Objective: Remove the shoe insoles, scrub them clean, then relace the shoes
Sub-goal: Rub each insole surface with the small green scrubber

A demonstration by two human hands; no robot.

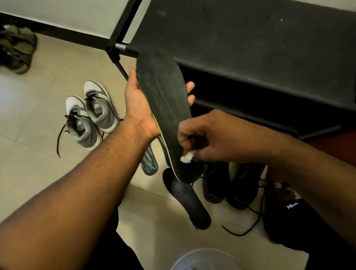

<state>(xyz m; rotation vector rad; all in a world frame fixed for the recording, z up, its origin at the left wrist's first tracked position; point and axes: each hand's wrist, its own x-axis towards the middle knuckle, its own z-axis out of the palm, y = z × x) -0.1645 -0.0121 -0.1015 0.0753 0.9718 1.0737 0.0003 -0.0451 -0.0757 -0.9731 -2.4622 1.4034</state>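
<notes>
- Head view, progress: left hand (pixel 139 108) holds a dark insole (pixel 165 106) upright at centre frame, its grip wrapped round the insole's edges, fingertips showing past the right edge.
- Right hand (pixel 202 139) has its grip pinched on a small white wad (pixel 187 156), pressed to the insole's lower end. Judged: scrubbing step in hand.
- Second dark insole (pixel 187 202) lies on the floor (pixel 38 131) below centre; a patterned insole (pixel 149 161) lies just left of it. So insoles are out.
- Black shoes (pixel 233 183) right of centre, laces trailing loose; grey shoes (pixel 89 112) at left, laces slack. Relacing not yet done.
- Cannot tell which insoles are already clean.
- Room: black rack (pixel 250 38) fills the upper right, its shelf edge close behind the held insole; open floor at left. A pale basin (pixel 200 257) at bottom edge, near the knees.
</notes>
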